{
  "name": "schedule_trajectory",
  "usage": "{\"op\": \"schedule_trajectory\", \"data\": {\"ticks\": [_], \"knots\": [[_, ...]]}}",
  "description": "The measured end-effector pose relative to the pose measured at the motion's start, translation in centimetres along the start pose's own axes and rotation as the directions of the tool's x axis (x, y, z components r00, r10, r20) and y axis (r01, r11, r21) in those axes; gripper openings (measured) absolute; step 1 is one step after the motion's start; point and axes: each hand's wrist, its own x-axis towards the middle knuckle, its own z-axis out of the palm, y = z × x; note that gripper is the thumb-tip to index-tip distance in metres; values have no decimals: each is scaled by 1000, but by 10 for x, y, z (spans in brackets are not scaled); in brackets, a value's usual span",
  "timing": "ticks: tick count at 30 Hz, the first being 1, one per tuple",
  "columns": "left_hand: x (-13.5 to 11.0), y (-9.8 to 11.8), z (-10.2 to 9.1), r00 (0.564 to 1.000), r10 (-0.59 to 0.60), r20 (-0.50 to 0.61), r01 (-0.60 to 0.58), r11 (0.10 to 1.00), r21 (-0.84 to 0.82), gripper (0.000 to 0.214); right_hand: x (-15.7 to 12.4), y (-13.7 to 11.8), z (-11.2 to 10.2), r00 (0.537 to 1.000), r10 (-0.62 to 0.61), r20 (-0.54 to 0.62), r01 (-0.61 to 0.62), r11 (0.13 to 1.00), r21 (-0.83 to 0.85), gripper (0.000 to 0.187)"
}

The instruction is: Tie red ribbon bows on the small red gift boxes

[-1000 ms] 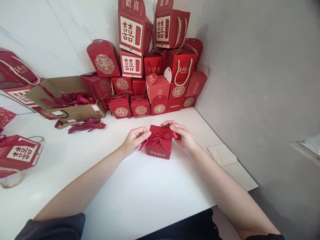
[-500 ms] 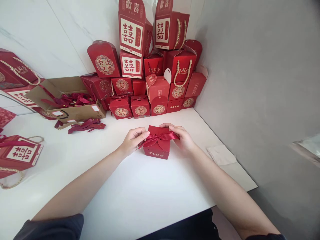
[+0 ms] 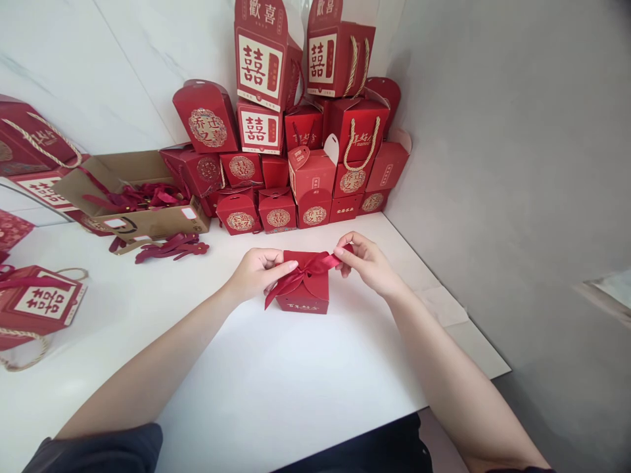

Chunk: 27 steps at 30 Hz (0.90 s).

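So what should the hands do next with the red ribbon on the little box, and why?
Probably pull the ribbon snug with the right hand: it pinches one end, while the left hand steadies the red box.

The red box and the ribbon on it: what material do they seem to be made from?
The red box looks like stiff printed card, with smooth, crisp folds and a faint sheen. The ribbon looks like satin, with a bright sheen and soft bends, though its fibre cannot be told from here.

A red paper gift box [image 3: 302, 295] is set upright on the white bench [image 3: 197, 368], its top flaps bound by a dark red satin ribbon [image 3: 310, 266], one tail left hanging.
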Motion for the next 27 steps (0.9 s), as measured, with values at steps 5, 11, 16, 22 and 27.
{"op": "schedule_trajectory", "data": {"ticks": [5,11,16,22,27], "knots": [[1,-3,0,998,17,-57,-16,999,29,53,-3,-5,2,995,-95,-24,96,995,40,31],[4,-14,5,991,39,-128,-41,999,-11,54,-8,-10,-8,996,-45,76,48,998,-44,28],[7,-17,8,992,-8,-123,-4,995,-95,53,-3,-1,-13,998,1,61,10,982,-189,25],[6,-16,5,998,-30,-61,21,990,-139,50,-2,5,-24,991,95,95,-51,920,-388,17],[6,-16,1,999,-37,-33,32,986,-162,47,-4,3,-20,955,-203,-218,0,732,-681,12]]}}
